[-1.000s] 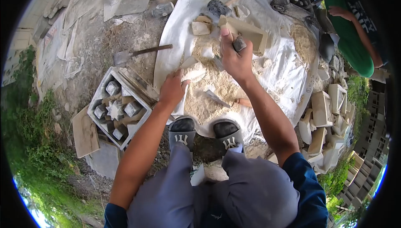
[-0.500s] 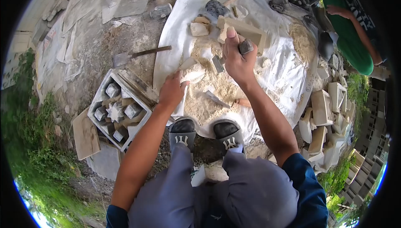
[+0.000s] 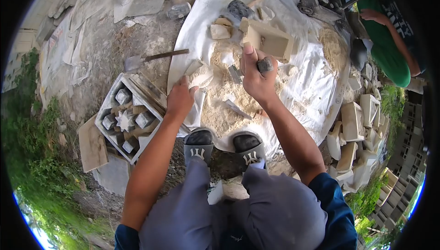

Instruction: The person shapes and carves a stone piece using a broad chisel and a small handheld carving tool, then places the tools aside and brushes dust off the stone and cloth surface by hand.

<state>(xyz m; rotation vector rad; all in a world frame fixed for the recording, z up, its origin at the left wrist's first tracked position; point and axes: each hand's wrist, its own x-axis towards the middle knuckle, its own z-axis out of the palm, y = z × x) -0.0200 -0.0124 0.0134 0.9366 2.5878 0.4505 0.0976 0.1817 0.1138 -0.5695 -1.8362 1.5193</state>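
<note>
My left hand is closed on the near edge of a pale, rough stone piece on the white sheet. My right hand is wrapped round a hand tool; its dark grey blunt end sticks out of the fist, thumb stretched along the top. Left of that fist is a flat metal blade, and whether it joins the held tool is hidden. Between the hands lies pale powder with a metal blade tool on it. A hollow, box-shaped stone block sits just beyond my right hand.
The white sheet also bears a mallet and stone chunks. Left are a flat-bladed tool and a hexagonal mould. Broken blocks pile up at right. Another person in green works at upper right.
My right hand has come slightly down and left with the tool. My left hand and the stone piece have shifted slightly left. The view has moved a little.
</note>
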